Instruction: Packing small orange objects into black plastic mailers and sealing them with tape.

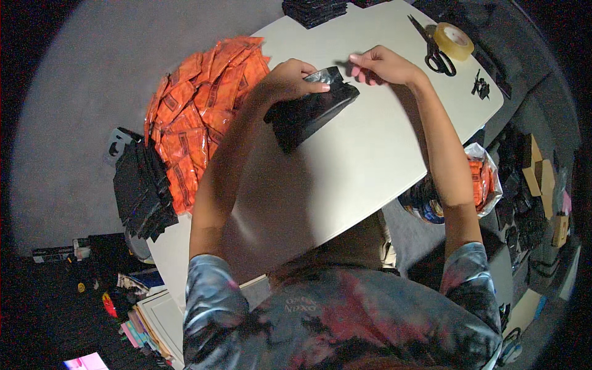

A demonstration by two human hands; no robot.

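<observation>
My left hand (288, 80) is closed around the upper edge of a flat black pouch (316, 116), its thumb lying across the top near a shiny silvery patch. The pouch is held tilted above the white table (364, 166). Just off the pouch's upper right corner, my right hand (387, 65) has its thumb and forefinger pinched together, the other fingers curled. Whatever sits in that pinch is too small to make out. A wide pile of orange packets (206, 92) lies beside my left forearm.
Black pouches (142, 188) are stacked at the table's left edge, and another black stack (316, 12) stands at the far edge. Black scissors (439, 60), a roll of clear tape (454, 42) and small black scraps (481, 86) lie at the right. A bag (493, 196) below holds orange packets.
</observation>
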